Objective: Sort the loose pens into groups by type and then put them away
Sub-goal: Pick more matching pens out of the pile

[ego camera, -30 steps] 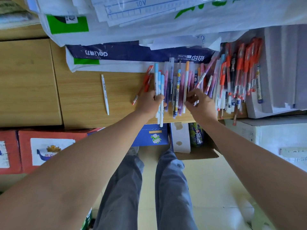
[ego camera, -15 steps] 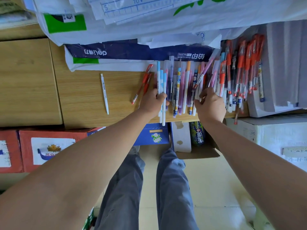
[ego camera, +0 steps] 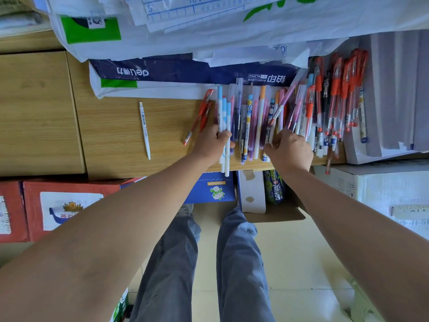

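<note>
Our left hand [ego camera: 212, 141] has its fingers curled round a small bundle of blue-and-white pens [ego camera: 224, 108], three as far as we can count, held upright against the wooden desk [ego camera: 111, 135] with their lower ends past its front edge. Our right hand [ego camera: 289, 147] is bent down among the lower ends of the pens just beside it; whether it pinches one or only rakes them we cannot tell. We judge the sorting step to be in hand, with nothing put away yet. The largest group is the heap of red-capped pens [ego camera: 334, 96] at the right, partly lying on a stack of white paper [ego camera: 362, 156]; they overlap too much for a true count, but we make it roughly ten. Next comes the row of pastel pens [ego camera: 255, 122] between our hands, about ten, lying side by side. Then two red pens [ego camera: 200, 115] touching our left hand, and one white pen [ego camera: 144, 129] well apart to the left. The next move, we think, calls for picking any further blue-and-white ones out of the pastel row and squaring the bundle without scattering its neighbours.
</note>
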The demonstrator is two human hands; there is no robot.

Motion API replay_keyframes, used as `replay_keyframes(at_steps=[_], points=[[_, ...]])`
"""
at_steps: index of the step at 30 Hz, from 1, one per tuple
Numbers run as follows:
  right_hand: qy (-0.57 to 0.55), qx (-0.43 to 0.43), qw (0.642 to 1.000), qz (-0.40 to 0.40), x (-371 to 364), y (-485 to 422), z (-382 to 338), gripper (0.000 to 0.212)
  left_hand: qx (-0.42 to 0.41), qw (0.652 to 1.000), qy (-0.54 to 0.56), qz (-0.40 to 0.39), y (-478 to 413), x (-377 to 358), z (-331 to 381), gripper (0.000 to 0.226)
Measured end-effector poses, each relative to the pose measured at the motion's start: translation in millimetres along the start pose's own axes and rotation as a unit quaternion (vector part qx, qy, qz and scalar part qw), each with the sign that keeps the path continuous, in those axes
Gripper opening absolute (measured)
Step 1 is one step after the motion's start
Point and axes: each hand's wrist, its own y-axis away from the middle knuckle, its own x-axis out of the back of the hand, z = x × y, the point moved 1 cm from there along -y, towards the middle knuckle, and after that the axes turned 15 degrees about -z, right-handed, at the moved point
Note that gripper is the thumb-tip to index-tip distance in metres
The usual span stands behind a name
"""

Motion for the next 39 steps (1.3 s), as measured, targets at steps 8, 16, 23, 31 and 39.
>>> replay_keyframes(at_steps=[8, 16, 23, 31, 39], points=[[0.03, 0.04, 0.999, -0.004, -6.1, 1.5, -3.5, 0.019, -0.005, 1.0, 0.001, -0.007, 2.4, 1.7, -0.2, 0.023], [-0.114, 0.038, 0.986, 0.113, 17.7, 8.6, 16.8, 0.016, 0.002, 1.0, -0.029, -0.005, 4.0, -7.7, 3.4, 0.019], [-0.065, -0.012, 0.991, 0.117, 31.2, 8.9, 36.1, 0.018, 0.001, 0.997, -0.079, 0.009, 1.6, -25.5, 22.0, 0.033], [-0.083, -0.024, 0.99, 0.112, 16.2, 3.3, 26.7, 0.022, 0.005, 0.997, -0.081, -0.004, -3.3, -33.4, 24.0, 0.031], [-0.151, 0.013, 0.985, 0.079, 21.4, -0.1, 24.1, 0.013, 0.007, 0.998, -0.056, -0.007, -5.6, -32.2, 21.6, 0.037]])
